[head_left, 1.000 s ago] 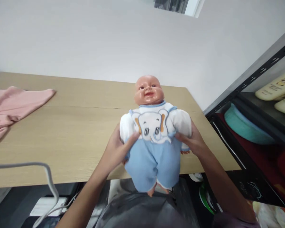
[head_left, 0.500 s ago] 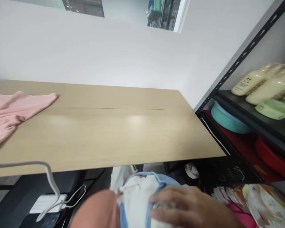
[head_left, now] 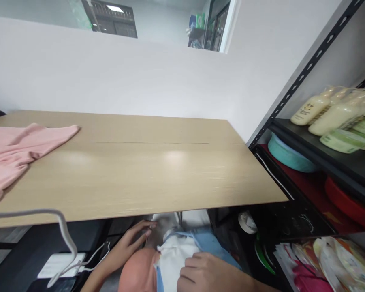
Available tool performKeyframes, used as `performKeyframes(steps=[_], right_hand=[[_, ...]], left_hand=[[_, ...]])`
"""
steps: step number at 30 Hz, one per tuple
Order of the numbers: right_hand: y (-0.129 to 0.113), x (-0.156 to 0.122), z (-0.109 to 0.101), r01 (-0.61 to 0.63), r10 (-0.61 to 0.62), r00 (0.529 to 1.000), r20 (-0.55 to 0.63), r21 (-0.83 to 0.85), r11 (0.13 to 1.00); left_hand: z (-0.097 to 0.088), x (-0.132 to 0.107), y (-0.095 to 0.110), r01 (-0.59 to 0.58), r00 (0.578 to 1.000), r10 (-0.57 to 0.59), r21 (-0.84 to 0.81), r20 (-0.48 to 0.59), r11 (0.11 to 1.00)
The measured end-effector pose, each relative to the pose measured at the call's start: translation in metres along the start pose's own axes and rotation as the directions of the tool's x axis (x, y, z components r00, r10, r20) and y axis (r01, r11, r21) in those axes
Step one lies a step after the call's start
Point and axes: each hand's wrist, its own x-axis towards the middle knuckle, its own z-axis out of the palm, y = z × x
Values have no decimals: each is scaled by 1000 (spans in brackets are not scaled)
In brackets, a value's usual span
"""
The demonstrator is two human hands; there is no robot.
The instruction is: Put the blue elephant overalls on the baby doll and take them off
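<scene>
A baby doll (head_left: 170, 259) in a white top and light blue trousers lies below the table edge at the bottom of the view, its bald head (head_left: 138, 272) toward me. My right hand (head_left: 203, 273) rests on the doll's white chest, fingers curled over the cloth. My left hand (head_left: 132, 241) reaches past the doll's head, fingers bent on the fabric near its upper side. The doll's face and legs are hidden.
A long wooden table (head_left: 139, 170) spans the view, with a pink garment (head_left: 15, 150) at its left end. A white cable (head_left: 57, 221) hangs over the front edge. A black shelf (head_left: 316, 162) on the right holds cream bottles (head_left: 334, 113), a teal bowl and a red one.
The doll came down from upright above the table to lying below its front edge. My left hand came back into view beside its head; the camera tilted slightly.
</scene>
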Motion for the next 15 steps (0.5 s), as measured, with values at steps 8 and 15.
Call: performKeyframes(steps=[8, 15], right_hand=[[8, 9, 10, 92, -93, 996, 9, 73, 993], [-18, -77, 68, -220, 197, 974, 109, 261, 940]], left_hand=[[54, -16, 105, -326, 807, 198, 141, 557, 935], [73, -4, 89, -379, 829, 281, 117, 484, 918]])
